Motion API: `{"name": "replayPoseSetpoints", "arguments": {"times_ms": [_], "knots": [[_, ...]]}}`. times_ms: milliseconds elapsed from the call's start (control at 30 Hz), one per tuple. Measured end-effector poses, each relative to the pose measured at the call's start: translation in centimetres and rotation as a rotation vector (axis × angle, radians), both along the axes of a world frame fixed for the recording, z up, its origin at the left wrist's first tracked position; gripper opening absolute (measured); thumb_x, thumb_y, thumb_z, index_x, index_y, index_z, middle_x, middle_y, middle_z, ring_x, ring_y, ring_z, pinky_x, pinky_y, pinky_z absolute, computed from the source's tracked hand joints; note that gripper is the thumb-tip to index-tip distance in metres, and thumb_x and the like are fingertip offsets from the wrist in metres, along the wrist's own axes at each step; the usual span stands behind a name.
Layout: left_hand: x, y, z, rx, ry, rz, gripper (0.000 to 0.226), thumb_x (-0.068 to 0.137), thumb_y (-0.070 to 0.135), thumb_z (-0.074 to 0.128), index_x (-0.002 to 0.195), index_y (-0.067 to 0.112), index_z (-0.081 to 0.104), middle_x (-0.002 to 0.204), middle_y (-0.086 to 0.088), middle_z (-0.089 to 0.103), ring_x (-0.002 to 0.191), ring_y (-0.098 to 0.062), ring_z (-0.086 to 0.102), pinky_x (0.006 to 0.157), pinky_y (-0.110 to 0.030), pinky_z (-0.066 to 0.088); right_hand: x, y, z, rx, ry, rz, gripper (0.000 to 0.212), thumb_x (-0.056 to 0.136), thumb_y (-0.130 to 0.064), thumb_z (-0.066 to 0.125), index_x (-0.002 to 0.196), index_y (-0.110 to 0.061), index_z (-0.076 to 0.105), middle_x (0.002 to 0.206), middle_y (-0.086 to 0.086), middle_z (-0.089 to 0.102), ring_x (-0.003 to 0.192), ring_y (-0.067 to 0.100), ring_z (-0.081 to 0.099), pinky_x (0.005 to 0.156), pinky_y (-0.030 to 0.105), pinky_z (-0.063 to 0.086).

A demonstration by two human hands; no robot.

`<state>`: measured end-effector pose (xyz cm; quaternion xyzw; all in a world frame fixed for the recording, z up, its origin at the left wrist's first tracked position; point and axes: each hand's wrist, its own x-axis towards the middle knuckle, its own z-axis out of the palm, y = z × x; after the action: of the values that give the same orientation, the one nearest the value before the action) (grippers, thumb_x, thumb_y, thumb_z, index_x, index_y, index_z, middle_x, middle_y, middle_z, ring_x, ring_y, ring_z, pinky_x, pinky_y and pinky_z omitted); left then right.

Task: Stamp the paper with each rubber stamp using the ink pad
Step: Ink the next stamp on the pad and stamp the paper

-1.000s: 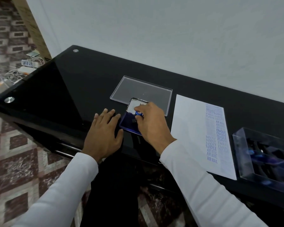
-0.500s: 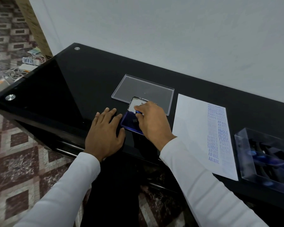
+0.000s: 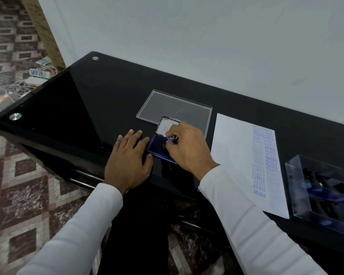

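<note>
right hand (image 3: 189,149) pinches blue-handled rubber stamp (image 3: 171,138) on dark-blue ink pad (image 3: 157,148) | left hand (image 3: 128,161) flat, fingers spread, on glossy black tabletop (image 3: 77,108) | white paper (image 3: 238,155) right of pad

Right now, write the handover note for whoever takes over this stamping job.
Left hand: flat on the table, beside the ink pad, holding nothing.
Right hand: grip on a blue-handled stamp, over the open ink pad.
Paper: right of the pad, already bearing SAMPLE, AIR MAIL and FRAGILE prints.
Stamp box: far right, more stamps inside.
Left: print this stamp on the paper, then any stamps not yet used.
</note>
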<state>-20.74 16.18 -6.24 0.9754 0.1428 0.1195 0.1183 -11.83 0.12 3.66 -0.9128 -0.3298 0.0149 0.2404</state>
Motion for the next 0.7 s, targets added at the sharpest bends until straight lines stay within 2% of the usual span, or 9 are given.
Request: {"name": "replayPoseSetpoints", "arguments": {"times_ms": [200, 467, 700], "knots": [[0.00, -0.02, -0.04, 0.011, -0.002, 0.003, 0.062, 0.092, 0.050, 0.038, 0.146, 0.022, 0.050, 0.158, -0.006, 0.041, 0.151, -0.026, 0.027, 0.124, -0.046, 0.013, 0.11, 0.25, -0.53, 0.025, -0.049, 0.009, 0.026, 0.095, -0.021, 0.062, 0.119, -0.016, 0.071, 0.115, 0.005, 0.067, 0.106, 0.019, 0.061, 0.095, 0.032, 0.050], [-0.03, -0.06, -0.13, 0.004, -0.015, 0.002, 0.059, 0.093, 0.049, 0.042, 0.145, 0.022, 0.050, 0.157, -0.006, 0.041, 0.151, -0.027, 0.027, 0.125, -0.046, 0.014, 0.67, 0.58, -0.49, -0.035, -0.071, 0.029, 0.025, 0.099, -0.019, 0.056, 0.118, -0.013, 0.071, 0.116, 0.008, 0.067, 0.107, 0.023, 0.062, 0.094, 0.032, 0.049], [0.00, -0.09, -0.23, 0.002, -0.024, 0.005, 0.059, 0.093, 0.049, 0.041, 0.145, 0.022, 0.051, 0.157, -0.007, 0.042, 0.151, -0.027, 0.028, 0.125, -0.048, 0.017, 0.34, 0.30, -0.80, 0.057, -0.040, -0.001, 0.025, 0.092, -0.019, 0.066, 0.116, -0.015, 0.073, 0.114, 0.004, 0.068, 0.106, 0.020, 0.063, 0.097, 0.037, 0.051]]}}
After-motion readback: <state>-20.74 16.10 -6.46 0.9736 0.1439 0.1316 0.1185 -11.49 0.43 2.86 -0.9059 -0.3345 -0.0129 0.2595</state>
